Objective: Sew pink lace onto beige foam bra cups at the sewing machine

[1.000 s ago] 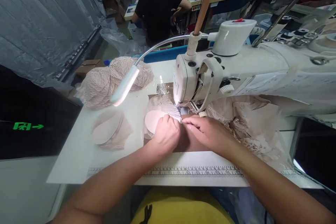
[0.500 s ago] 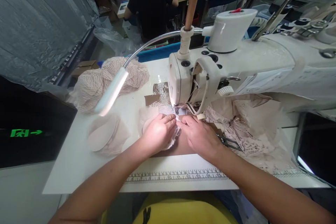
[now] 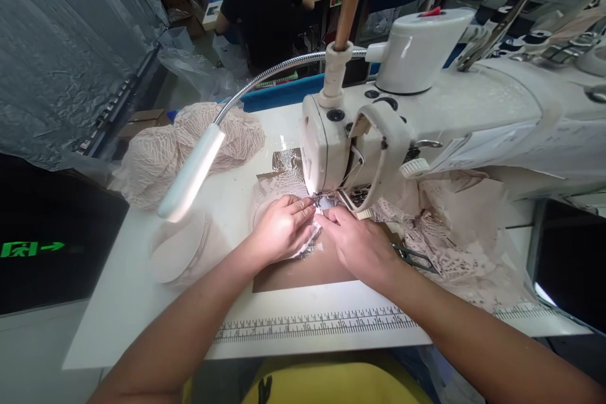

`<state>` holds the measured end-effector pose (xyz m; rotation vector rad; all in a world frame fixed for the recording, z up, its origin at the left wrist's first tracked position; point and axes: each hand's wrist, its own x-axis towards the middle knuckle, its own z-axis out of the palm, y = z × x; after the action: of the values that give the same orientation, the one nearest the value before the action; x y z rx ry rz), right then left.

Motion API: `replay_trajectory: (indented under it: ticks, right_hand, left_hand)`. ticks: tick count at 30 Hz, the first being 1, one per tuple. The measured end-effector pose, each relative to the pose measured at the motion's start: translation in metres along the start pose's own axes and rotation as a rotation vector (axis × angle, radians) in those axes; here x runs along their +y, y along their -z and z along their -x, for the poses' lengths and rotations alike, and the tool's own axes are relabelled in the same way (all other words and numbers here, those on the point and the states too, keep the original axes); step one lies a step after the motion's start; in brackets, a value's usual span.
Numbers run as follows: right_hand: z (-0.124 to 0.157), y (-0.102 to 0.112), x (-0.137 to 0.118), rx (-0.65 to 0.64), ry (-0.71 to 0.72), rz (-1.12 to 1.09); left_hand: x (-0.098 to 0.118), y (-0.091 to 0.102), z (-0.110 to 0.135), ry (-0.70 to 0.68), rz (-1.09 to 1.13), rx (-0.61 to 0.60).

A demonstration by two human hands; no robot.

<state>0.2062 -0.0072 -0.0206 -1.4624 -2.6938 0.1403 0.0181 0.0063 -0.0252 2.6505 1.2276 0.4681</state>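
A small pale pink lace fabric piece point(image 3: 307, 247) with a white edge lies under the needle area of the white sewing machine point(image 3: 326, 139). My left hand point(image 3: 284, 227) is closed over its left side, fingertips close to the presser foot. From the right, my right hand point(image 3: 357, 240) pinches the fabric's edge between thumb and forefinger, just in front of the foot. The fingertips of both hands nearly meet. Beneath them is a brown sheet point(image 3: 288, 278) on the white table point(image 3: 189, 334). The needle tip is too small to make out.
Bundled lace point(image 3: 203, 145) lies back left, below a lit gooseneck lamp point(image 3: 192, 173). Pale cup-shaped pieces point(image 3: 180, 246) sit at left. More lace point(image 3: 440, 233) and black-handled snips point(image 3: 416, 257) are at right. A ruler strip point(image 3: 312, 325) runs along the front. Another person point(image 3: 262, 9) sits beyond.
The fabric has been fed a little farther under the machine, and my left hand has moved slightly up and left with it. My right hand stays almost in place. The view has shifted slightly.
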Motion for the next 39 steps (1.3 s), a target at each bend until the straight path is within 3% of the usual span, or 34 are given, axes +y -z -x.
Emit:
replay_trajectory:
  ticks: [7, 15, 20, 22, 25, 27, 29, 31, 33, 35, 39]
  right_hand:
    - [0.002, -0.003, 0.003, 0.025, 0.015, -0.010]
    - [0.003, -0.013, 0.004, 0.144, 0.042, 0.044]
    - [0.004, -0.014, 0.007, 0.205, 0.037, -0.078]
    - [0.006, -0.012, 0.008, 0.238, 0.047, -0.180]
    - [0.009, -0.009, 0.011, 0.242, 0.072, -0.293]
    - [0.010, -0.008, 0.013, 0.228, 0.088, -0.325]
    - [0.011, -0.007, 0.014, 0.233, 0.095, -0.343]
    - [0.011, -0.006, 0.015, 0.245, 0.115, -0.365]
    - [0.012, -0.005, 0.015, 0.244, 0.147, -0.396]
    - [0.012, -0.003, 0.014, 0.230, 0.182, -0.416]
    - [0.013, -0.001, 0.013, 0.175, 0.201, -0.305]
  left_hand:
    - [-0.006, -0.005, -0.002, 0.024, -0.085, 0.032]
    - [-0.007, -0.011, 0.004, 0.201, -0.133, 0.042]
    - [-0.007, -0.002, 0.008, 0.331, -0.123, -0.005]
    - [-0.003, 0.009, 0.016, 0.283, -0.039, -0.079]
    - [0.011, 0.026, 0.033, 0.026, 0.180, -0.260]
    - [0.026, 0.036, 0.046, -0.104, 0.316, -0.278]
    - [0.040, 0.043, 0.055, -0.095, 0.382, -0.172]
    - [0.049, 0.045, 0.061, 0.017, 0.365, -0.025]
    - [0.051, 0.042, 0.060, 0.143, 0.277, 0.044]
    - [0.049, 0.033, 0.055, 0.175, 0.161, -0.002]
    - [0.042, 0.014, 0.035, 0.008, 0.021, -0.150]
